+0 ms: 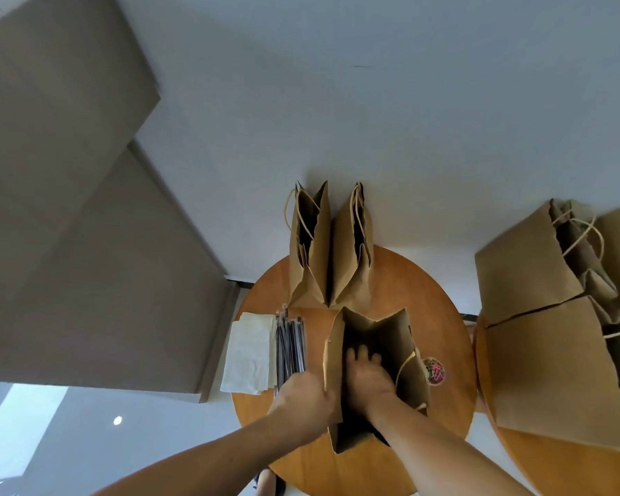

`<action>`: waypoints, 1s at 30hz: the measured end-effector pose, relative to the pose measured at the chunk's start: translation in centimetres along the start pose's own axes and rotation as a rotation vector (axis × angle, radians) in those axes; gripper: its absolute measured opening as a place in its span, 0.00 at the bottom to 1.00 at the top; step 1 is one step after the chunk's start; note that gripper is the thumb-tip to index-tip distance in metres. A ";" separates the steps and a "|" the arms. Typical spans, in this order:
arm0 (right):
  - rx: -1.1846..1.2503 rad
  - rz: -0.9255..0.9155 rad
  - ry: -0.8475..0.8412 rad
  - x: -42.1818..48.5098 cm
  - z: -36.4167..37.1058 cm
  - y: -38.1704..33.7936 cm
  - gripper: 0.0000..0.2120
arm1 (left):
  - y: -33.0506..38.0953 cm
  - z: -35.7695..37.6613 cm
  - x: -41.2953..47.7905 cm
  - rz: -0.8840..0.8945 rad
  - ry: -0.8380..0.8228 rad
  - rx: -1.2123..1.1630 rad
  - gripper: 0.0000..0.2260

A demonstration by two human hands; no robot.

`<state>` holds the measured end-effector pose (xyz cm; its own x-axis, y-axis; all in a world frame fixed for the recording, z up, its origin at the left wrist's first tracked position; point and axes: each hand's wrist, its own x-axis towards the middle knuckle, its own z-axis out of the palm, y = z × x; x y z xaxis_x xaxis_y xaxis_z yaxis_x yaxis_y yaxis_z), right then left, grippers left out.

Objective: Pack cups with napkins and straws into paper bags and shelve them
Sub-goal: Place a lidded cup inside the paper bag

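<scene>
1. The left hand (pixel 303 400) grips the near left rim of an open brown paper bag (pixel 391 338). Its fingers curl over the paper edge, steadying the bag near the front of the table.
2. The right hand (pixel 367 379) is sunk to the wrist in the bag's mouth. Its fingers are straight and spread against the dark inside, and nothing shows in them.
3. Just right of the bag, partly hidden by its wall and rope handle, sits a round thing with a pink and green pattern (pixel 434 371). It is possibly the lid of a cup, but the view is too poor to be sure.
4. Left of the bag lies a bundle of dark straws (pixel 290 347). Beside them is a stack of white napkins (pixel 247 352), close to the table's left edge.
5. Risks:
   - A hard push from inside could split a side fold of the bag.
   - The same push could tip the bag onto the round thing and knock it over.
   - A sweep of the left forearm could send the napkins off the edge.
6. The surface is a round, orange-brown wooden table (pixel 441 306).
   - Two more bags (pixel 310 259) stand open side by side at its far edge, against a pale wall (pixel 373 102).
   - A second wooden table (pixel 552 470) to the right holds a crowd of brown bags (pixel 527 259).
   - A grey-brown panel (pixel 68 209) fills the left of the room.
</scene>
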<state>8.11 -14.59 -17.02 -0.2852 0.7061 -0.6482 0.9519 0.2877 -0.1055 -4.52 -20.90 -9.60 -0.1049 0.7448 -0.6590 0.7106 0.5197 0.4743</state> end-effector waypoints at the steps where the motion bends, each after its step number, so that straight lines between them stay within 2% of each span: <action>1: -0.006 0.005 -0.002 0.0 0.0 0.0 0.33 | 0.0 0.0 0.0 -0.001 -0.004 -0.002 0.10; 8: 0.004 0.051 -0.026 0.1 0.4 0.5 0.39 | 0.3 -0.3 -0.6 0.039 0.068 0.056 0.09; 14: 0.099 0.073 -0.081 -1.1 -1.0 1.1 0.41 | 0.5 -0.1 -1.0 0.027 0.006 -0.047 0.09; 16: 0.083 0.047 -0.072 -2.2 -2.5 0.8 0.38 | 0.5 -0.3 -1.0 0.053 -0.021 -0.041 0.11; 19: 0.069 -0.061 -0.033 -5.2 -6.2 0.7 0.24 | 0.7 -0.9 -1.0 0.107 -0.078 0.013 0.13; 22: -0.012 -0.147 0.078 -8.7 -10.6 1.2 0.12 | 1.0 -1.8 -1.1 0.188 -0.145 0.083 0.19; 24: 0.003 -0.159 0.205 -10.7 -13.1 1.4 0.07 | 1.2 -2.7 -1.1 0.216 -0.234 0.123 0.22; 27: 0.119 -0.158 0.423 -12.0 -15.7 1.1 0.11 | 1.0 -4.4 -0.8 0.251 -0.263 0.190 0.20; 30: 0.344 -0.167 0.521 -11.4 -17.3 -0.9 0.13 | -0.2 -6.7 0.3 0.232 -0.153 0.251 0.14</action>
<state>8.61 -11.69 3.55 -0.3674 0.9162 -0.1602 0.8466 0.2581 -0.4655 -9.33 -17.96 -6.00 0.1707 0.7501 -0.6389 0.8535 0.2114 0.4762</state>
